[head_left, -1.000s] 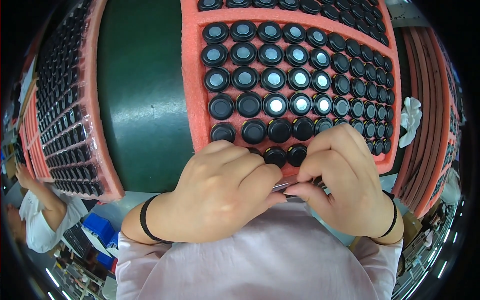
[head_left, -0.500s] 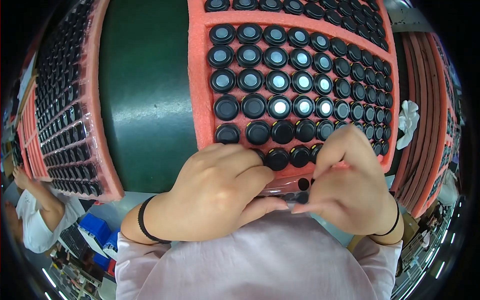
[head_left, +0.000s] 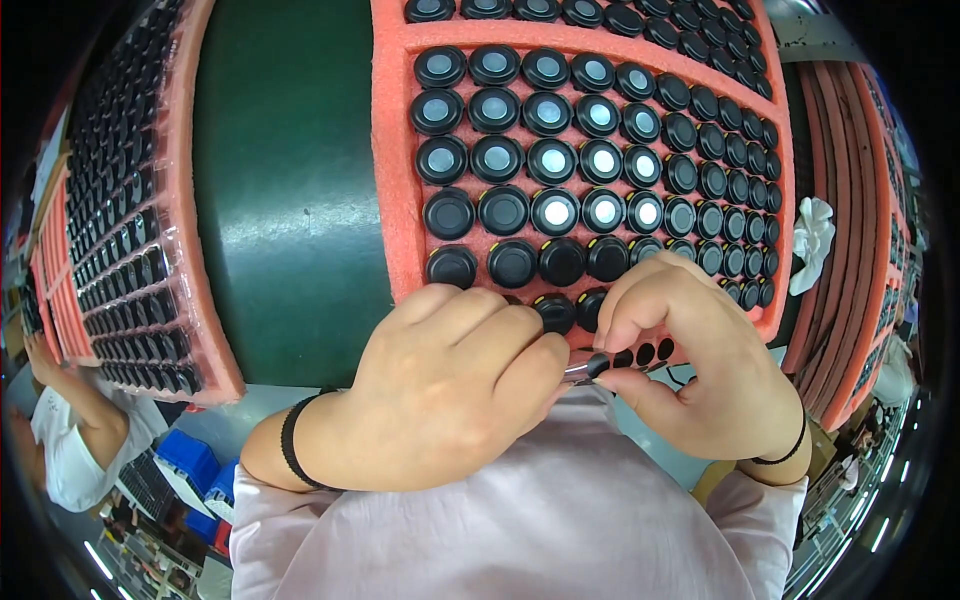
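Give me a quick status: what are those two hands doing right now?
Left hand and right hand together, pinching a small black round part with slim metal tweezers. Pink foam tray of round black caps just beyond. Nothing blocking.

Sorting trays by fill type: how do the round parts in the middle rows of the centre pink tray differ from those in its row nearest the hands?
The middle-row parts show a pale, shiny disc in the centre; the nearest-row parts look all black. Middle-row centres catch the light, nearest-row ones stay dull. Both are round, black-rimmed and seated in pockets of the pink foam tray.

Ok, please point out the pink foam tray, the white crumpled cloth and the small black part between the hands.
pink foam tray (head_left: 393, 180), head view, bare left rim.
white crumpled cloth (head_left: 815, 240), head view, its middle.
small black part (head_left: 597, 366), head view, its visible end.
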